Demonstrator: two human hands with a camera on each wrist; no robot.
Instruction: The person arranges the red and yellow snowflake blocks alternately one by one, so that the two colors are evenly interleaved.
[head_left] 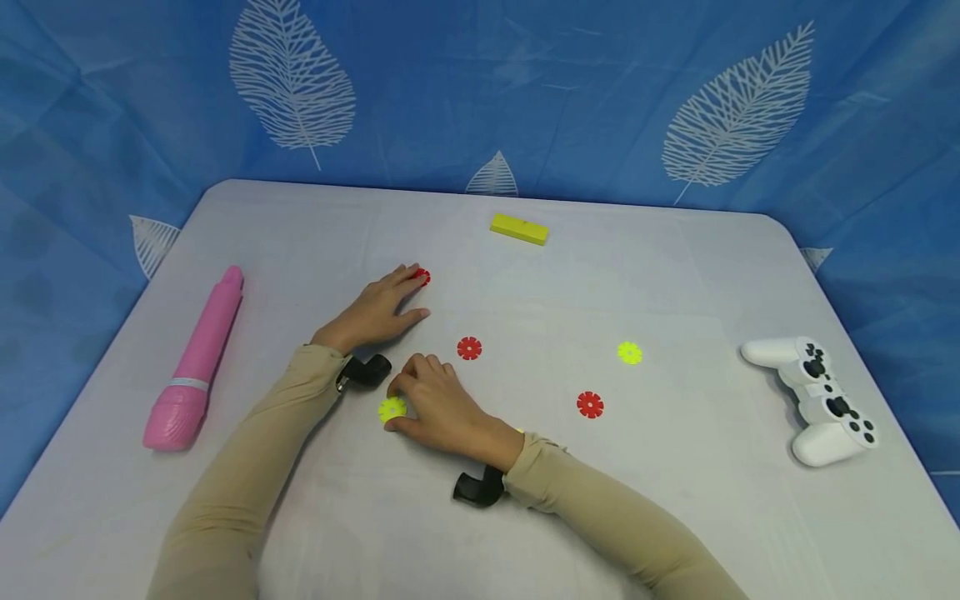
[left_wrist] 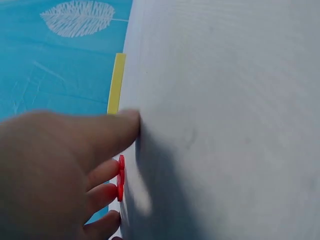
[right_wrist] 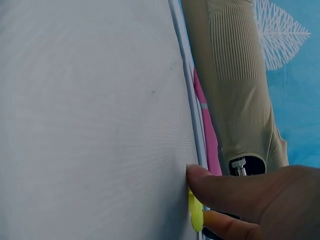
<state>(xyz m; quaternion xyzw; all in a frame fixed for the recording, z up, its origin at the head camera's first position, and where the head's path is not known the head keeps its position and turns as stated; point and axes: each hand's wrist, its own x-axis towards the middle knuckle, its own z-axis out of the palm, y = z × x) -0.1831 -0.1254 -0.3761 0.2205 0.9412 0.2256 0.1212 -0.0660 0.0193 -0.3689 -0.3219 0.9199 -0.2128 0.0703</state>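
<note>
While both hands work left of centre on a smooth white desk [head_left: 675,533], the governing relation runs from near to far: a flat, round, notched yellow-green disc [head_left: 392,409], apparently plastic, lies nearer the person, and a flat, round, notched red disc [head_left: 423,277] of similar make lies farther off and slightly to the right. The right hand [head_left: 444,408] comes in from the right, its thumb and index finger pinching the yellow-green disc at opposite edges; whether that disc is raised from the surface cannot be told. The left hand [head_left: 378,308], farther across the desk, grasps nothing: its fingers extend forward, and their tips touch and partly cover the red disc. Being round, neither disc has a long axis; the wrist views show both nearly edge-on. A second red disc [head_left: 469,348] lies to the right of the left thumb and just beyond the knuckles of the right hand, which is the nearer of the two. Well apart to the right are a third red disc [head_left: 590,405] and another yellow-green disc [head_left: 630,353]. At the margins: a yellow rectangular bar [head_left: 519,229] beyond the hands, a pink, wand-shaped object [head_left: 198,358] at left, and a white game controller [head_left: 813,400] at right.
</note>
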